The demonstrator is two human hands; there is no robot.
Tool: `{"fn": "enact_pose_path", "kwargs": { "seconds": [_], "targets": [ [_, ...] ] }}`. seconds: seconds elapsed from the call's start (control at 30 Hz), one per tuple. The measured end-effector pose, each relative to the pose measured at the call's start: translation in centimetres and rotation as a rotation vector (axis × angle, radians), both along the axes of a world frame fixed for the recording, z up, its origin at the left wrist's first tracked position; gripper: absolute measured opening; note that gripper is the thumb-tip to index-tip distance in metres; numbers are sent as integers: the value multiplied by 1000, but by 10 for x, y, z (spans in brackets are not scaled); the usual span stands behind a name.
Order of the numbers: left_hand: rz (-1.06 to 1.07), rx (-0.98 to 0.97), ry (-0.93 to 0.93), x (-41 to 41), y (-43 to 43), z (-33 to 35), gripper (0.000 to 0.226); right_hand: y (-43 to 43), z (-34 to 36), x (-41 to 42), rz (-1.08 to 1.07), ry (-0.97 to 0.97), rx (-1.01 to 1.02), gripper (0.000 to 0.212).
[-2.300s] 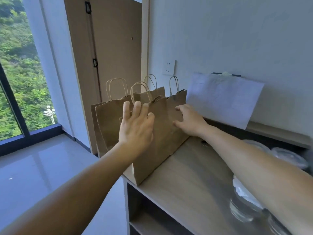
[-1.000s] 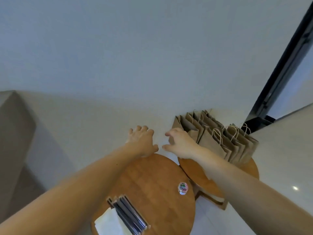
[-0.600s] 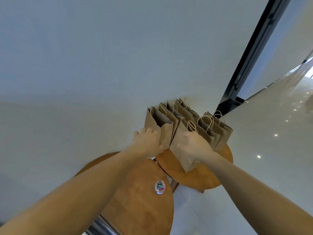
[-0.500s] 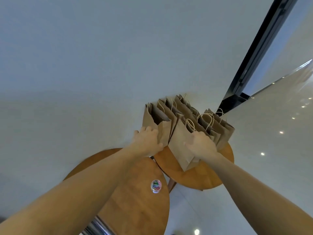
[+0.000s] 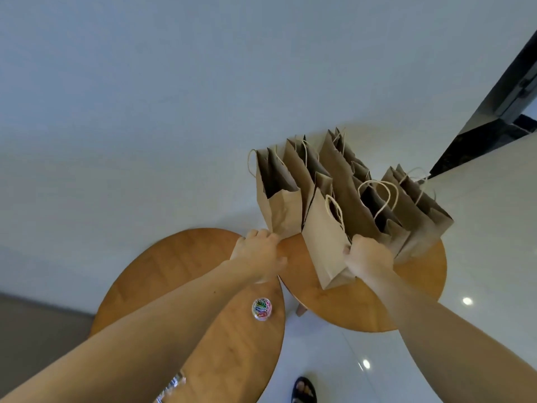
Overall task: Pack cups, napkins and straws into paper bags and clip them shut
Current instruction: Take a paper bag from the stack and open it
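Note:
Several brown paper bags (image 5: 343, 199) with twine handles stand bunched on a small round wooden table (image 5: 418, 289). My left hand (image 5: 258, 254) grips the lower corner of the leftmost bag (image 5: 279, 196), whose mouth gapes. My right hand (image 5: 369, 254) holds the lower edge of the front bag (image 5: 322, 239). A small clear tub of coloured clips (image 5: 261, 308) sits on the larger round wooden table (image 5: 174, 274) to the left. No cups, napkins or straws can be made out.
The two tables nearly touch below my left hand. A pale wall rises behind the bags, with a dark frame (image 5: 499, 106) at the right. The glossy white floor shows light reflections, and a sandalled foot (image 5: 303, 389) appears at the bottom edge.
The view swung from a shelf with bags to the round tables. Both hands reached the bunch of bags and now hold bags at their lower edges; the bags look more spread and tilted.

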State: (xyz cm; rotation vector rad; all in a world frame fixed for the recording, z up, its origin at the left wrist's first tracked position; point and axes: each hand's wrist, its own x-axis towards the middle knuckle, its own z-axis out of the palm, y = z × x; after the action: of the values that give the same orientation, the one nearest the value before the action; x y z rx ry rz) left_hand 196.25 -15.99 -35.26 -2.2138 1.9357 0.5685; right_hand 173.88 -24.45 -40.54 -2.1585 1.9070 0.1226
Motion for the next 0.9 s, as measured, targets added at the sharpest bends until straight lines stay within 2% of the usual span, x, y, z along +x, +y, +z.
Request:
{"fn": "enact_pose_path", "kwargs": {
  "seconds": [0.2, 0.27, 0.4, 0.57, 0.73, 0.9],
  "targets": [
    [32, -23, 14, 5, 1, 11, 56, 5, 25, 13, 82, -27, -79, 14],
    [52, -44, 32, 10, 7, 17, 53, 12, 42, 26, 143, -46, -112, 18],
    [77, -40, 24, 32, 33, 26, 55, 42, 72, 66, 292, -86, -199, 18],
    [217, -38, 54, 87, 86, 34, 55, 85, 90, 136, 479, -126, -264, 18],
    [358, -9, 97, 150, 153, 26, 52, 133, 69, 209, 656, -144, -273, 20],
    [446, -19, 136, 195, 213, 6, 57, 182, 23, 251, 642, -197, -178, 24]
  ]
}}
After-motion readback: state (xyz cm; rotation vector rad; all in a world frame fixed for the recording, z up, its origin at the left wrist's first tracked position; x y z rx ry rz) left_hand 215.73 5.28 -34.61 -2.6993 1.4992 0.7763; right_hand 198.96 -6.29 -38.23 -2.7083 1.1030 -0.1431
